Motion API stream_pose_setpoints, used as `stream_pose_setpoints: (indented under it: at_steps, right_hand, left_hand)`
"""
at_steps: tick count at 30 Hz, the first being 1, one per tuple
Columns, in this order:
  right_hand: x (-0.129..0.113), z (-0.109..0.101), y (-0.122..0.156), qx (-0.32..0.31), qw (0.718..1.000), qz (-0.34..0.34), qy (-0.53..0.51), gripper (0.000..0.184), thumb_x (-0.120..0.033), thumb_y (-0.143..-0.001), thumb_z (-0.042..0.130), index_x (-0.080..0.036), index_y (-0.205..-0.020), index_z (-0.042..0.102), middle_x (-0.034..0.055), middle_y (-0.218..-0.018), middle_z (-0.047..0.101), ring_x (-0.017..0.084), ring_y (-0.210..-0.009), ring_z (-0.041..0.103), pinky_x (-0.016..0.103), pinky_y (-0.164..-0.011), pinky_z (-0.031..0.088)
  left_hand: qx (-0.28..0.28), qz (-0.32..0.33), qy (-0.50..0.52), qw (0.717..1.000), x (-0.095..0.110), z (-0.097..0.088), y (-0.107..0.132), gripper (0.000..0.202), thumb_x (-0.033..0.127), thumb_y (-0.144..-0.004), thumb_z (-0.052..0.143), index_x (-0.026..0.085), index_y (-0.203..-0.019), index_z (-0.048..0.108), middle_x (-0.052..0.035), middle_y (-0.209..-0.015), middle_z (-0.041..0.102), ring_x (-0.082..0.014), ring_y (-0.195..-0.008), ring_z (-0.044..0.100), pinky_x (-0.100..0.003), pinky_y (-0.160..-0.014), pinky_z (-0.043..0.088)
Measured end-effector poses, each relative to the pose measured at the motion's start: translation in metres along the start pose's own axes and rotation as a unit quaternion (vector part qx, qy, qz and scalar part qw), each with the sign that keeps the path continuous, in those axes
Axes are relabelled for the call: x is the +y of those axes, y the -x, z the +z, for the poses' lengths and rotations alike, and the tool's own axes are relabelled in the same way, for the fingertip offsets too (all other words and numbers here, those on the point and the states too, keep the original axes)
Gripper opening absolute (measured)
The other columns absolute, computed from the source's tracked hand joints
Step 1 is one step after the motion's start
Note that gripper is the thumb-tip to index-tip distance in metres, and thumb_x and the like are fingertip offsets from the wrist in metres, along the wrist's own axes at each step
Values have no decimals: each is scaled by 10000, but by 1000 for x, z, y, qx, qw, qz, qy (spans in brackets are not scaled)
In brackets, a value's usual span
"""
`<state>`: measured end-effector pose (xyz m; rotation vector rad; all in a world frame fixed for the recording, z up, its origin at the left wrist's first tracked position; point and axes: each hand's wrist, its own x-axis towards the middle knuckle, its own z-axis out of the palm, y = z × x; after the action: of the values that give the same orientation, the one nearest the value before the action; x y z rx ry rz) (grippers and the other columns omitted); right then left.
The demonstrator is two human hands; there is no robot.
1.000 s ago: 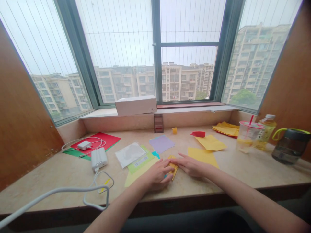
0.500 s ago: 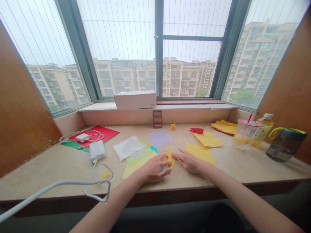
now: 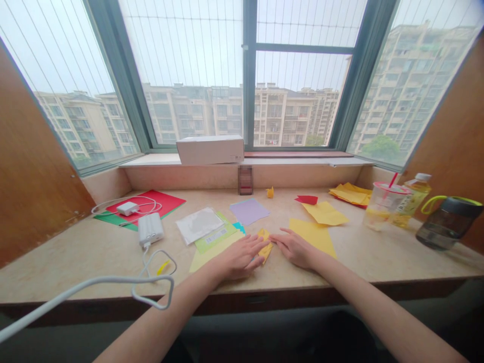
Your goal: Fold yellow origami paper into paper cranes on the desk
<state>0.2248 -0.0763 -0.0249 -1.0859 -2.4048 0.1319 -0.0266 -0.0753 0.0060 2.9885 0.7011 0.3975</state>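
Observation:
A small folded piece of yellow paper (image 3: 266, 252) lies on the desk between my hands, partly covered by fingers. My left hand (image 3: 242, 256) rests flat over its left side, fingers stretched out. From the other side, my right hand (image 3: 294, 248) touches its right edge with extended fingertips. Beside my right hand lies a flat yellow sheet (image 3: 313, 238). A bit of blue paper (image 3: 239, 227) shows just beyond my left hand, and a pale yellow sheet (image 3: 204, 258) lies partly under that forearm.
Farther back are a purple sheet (image 3: 249, 211), a small folded yellow figure (image 3: 269, 192) and a red folded piece (image 3: 306, 199). A drink cup (image 3: 381, 206) and a dark bottle (image 3: 446, 224) stand right. A white power bank (image 3: 150, 229) with a cable (image 3: 94, 283) is left.
My left hand's fingers have flattened from a bent pose and now lie across the folded yellow paper. My right hand stays at its edge. The camera view has shifted slightly.

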Motion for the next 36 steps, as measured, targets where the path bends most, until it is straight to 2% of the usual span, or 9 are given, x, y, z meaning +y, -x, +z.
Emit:
stream_pose_setpoints:
  at_steps: [4, 7, 10, 16, 21, 25, 30, 34, 36]
  right_hand:
    - [-1, 0, 1, 5, 1000, -9, 0, 385, -126, -960, 430, -183, -1275, 643, 108, -1260, 709, 235, -1146, 674, 510, -1149, 373]
    - [-1, 0, 3, 16, 999, -27, 6, 454, -116, -950, 427, -178, -1382, 554, 121, -1373, 633, 233, -1280, 587, 514, -1177, 327]
    - [-1, -1, 2, -10, 999, -38, 12, 504, -109, -945, 407, -160, -1439, 494, 131, -1418, 593, 228, -1326, 548, 513, -1203, 283]
    - [-3, -10, -9, -84, 995, -34, 47, 476, -101, -936, 408, -175, -1384, 549, 101, -1277, 700, 198, -1126, 682, 475, -1225, 226]
    - [-11, -23, -22, -128, 988, -48, 74, 381, -112, -917, 448, -196, -1230, 648, 79, -1047, 784, 199, -924, 739, 508, -1195, 238]
    - [-15, -29, -25, -142, 986, -51, 72, 333, -133, -924, 449, -185, -1162, 677, 96, -1052, 780, 207, -922, 738, 509, -1191, 227]
    - [-16, -30, -24, -147, 987, -40, 57, 384, -129, -933, 423, -167, -1250, 636, 119, -1097, 767, 227, -965, 729, 531, -1187, 229]
    - [-7, -28, -29, -152, 988, -21, 24, 333, -151, -941, 449, -193, -1173, 684, 87, -1018, 785, 230, -926, 732, 518, -1173, 261]
    - [0, -27, -32, -153, 988, -6, 0, 306, -168, -942, 470, -227, -1124, 709, 62, -1033, 785, 231, -947, 725, 500, -1143, 318]
  left_hand:
    - [-13, 37, -8, 999, -1, 1, -3, 413, 344, -1035, 346, 172, -1366, 522, -133, -1288, 627, -257, -1233, 545, -402, -1090, 371]
    - [0, 41, -12, 999, -2, 3, -5, 402, 340, -1031, 360, 168, -1347, 541, -143, -1270, 633, -261, -1225, 554, -408, -1084, 384]
    - [6, 44, -12, 999, -4, 5, -3, 423, 357, -1025, 376, 166, -1372, 526, -150, -1309, 613, -272, -1268, 534, -427, -1105, 373]
    - [20, 43, -7, 999, -6, 7, -2, 461, 401, -1009, 406, 174, -1393, 522, -156, -1346, 599, -292, -1301, 520, -443, -1122, 367]
    - [7, 50, -12, 999, -5, 5, -3, 477, 403, -1010, 400, 169, -1414, 500, -163, -1414, 555, -307, -1352, 471, -446, -1128, 349]
    - [-9, 52, -17, 998, -5, 2, -7, 483, 441, -1004, 400, 175, -1392, 509, -161, -1387, 573, -304, -1308, 506, -442, -1088, 374]
    - [-20, 62, -1, 998, -7, -2, -11, 442, 444, -1008, 385, 210, -1342, 555, -140, -1366, 585, -282, -1234, 562, -415, -1057, 399]
    - [-24, 54, 7, 998, -8, -2, -11, 463, 436, -1007, 389, 187, -1366, 540, -153, -1381, 571, -293, -1263, 539, -410, -1071, 394]
    - [-36, 55, 7, 998, -9, -4, -11, 469, 436, -1008, 388, 176, -1368, 540, -158, -1377, 575, -301, -1275, 531, -414, -1072, 394]
